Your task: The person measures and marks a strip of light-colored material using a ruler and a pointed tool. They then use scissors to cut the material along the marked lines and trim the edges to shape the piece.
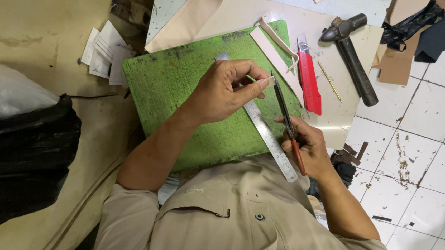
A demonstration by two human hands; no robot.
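My left hand (225, 91) pinches one end of a thin cream strip (273, 52) over a scratched green cutting board (173, 79). My right hand (308, 147) grips the red handles of dark scissors (284, 111), whose blades point up toward the pinched strip end. A steel ruler (269, 139) lies diagonally on the board under both hands. The strip runs up and to the right along the board's edge.
A red utility knife (309, 84), a thin brass rod (330, 81) and a dark hammer (352, 56) lie right of the board on a cream sheet (334, 123). Paper slips (104, 52) sit at the left, a black bag (13, 161) at lower left, and tiled floor (422, 146) to the right.
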